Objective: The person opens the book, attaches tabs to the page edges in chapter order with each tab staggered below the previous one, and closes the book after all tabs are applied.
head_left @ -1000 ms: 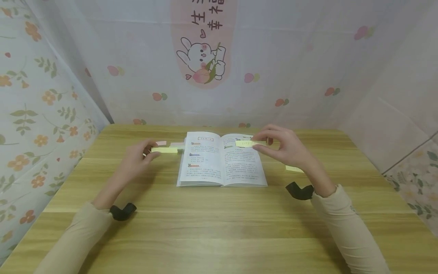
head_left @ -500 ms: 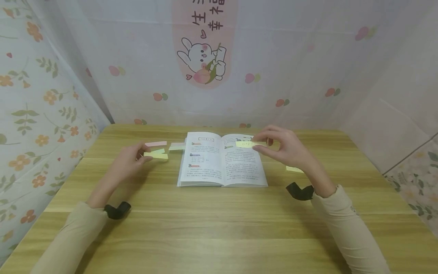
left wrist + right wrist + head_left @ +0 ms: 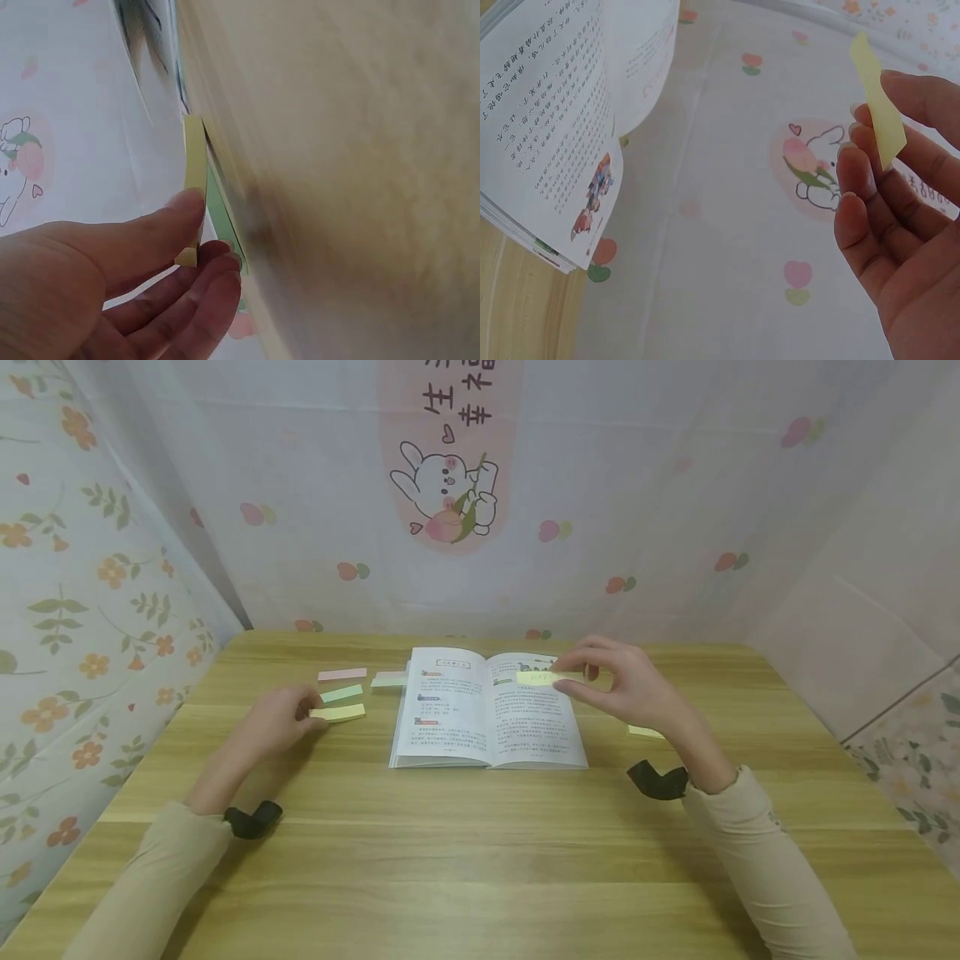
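My left hand [image 3: 279, 722] pinches one end of a yellow sticky-note pad [image 3: 345, 713] low over the left of the table. Just behind that pad lie a green sticky-note pad [image 3: 342, 695] and a pink one [image 3: 342, 675]. In the left wrist view the thumb presses the yellow pad [image 3: 195, 154] against the fingers. Above the right page of an open book [image 3: 446, 735], my right hand [image 3: 622, 681] holds a single yellow sticky note [image 3: 532, 677] between thumb and fingers. Handwriting shows on it; the right wrist view shows this note [image 3: 880, 112] slightly curved.
Pale pink and green page tabs [image 3: 387, 682] stick out from the book's left edge. Another yellow strip [image 3: 645, 732] lies on the wooden table [image 3: 480, 860], right of the book and partly behind my right wrist. A printed curtain [image 3: 645, 485] hangs behind the table.
My left hand has moved left and toward me with the yellow pad, lowering it beside the green pad. The green and pink pads are now uncovered. The right hand stays nearly still.
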`<state>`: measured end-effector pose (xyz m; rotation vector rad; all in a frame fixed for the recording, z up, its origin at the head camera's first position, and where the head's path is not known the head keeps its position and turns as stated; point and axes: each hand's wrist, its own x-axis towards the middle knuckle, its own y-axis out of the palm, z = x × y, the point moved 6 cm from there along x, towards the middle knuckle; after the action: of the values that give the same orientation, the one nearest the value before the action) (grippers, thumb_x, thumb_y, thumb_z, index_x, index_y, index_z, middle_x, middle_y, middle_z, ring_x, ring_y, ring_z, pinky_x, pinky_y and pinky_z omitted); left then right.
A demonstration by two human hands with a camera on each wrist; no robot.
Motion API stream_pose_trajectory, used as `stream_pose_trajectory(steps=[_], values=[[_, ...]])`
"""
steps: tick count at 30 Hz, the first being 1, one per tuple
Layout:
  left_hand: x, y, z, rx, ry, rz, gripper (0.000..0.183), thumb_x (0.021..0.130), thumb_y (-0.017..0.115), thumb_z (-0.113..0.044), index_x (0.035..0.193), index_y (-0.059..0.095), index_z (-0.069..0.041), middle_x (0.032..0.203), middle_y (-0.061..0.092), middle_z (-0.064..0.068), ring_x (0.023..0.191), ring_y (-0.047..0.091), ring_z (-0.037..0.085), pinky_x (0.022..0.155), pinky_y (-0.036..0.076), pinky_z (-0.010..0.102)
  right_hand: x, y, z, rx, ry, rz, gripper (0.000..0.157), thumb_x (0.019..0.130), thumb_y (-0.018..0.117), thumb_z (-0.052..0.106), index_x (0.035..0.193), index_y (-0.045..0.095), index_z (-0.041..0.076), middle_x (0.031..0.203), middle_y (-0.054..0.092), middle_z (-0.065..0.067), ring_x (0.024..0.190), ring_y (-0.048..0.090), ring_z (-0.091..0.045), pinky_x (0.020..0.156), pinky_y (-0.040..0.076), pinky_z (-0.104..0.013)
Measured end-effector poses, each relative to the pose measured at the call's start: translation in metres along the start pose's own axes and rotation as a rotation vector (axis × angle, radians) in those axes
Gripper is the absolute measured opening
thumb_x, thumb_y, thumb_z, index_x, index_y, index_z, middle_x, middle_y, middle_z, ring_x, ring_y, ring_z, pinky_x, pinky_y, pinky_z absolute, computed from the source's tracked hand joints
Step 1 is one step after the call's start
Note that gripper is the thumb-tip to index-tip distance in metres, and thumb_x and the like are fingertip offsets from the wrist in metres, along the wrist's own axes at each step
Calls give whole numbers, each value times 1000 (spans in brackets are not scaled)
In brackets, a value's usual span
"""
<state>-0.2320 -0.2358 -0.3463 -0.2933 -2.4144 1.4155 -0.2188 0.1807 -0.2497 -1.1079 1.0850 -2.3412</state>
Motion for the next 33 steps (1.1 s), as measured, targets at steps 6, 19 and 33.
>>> stream_pose_trajectory(steps=[6,19,33], values=[[0,4,5,6,-25,40,16,89,75,-4,95,65,8,87,67,17,82,64,33,73,54,49,0,2,0,5,12,5,19,86,80,7,104,76,12,101,71,4,79,56,-20,68,43,-21],[-1,7,4,21,11,66,15,89,72,-1,98,67,10,89,67,18,85,65,36,77,56,51,0,2,-3,-14,24,14,19,86,80,7,104,76,12,100,71,3,79,56,-18,69,43,-22],[1,7,1,26,-7,89,19,92,70,-2,104,65,12,102,66,28,97,63,46,84,54,56,1,2,-3,-6,0,1,20,86,80,6,104,76,12,101,71,4,78,56,-19,69,43,-20]])
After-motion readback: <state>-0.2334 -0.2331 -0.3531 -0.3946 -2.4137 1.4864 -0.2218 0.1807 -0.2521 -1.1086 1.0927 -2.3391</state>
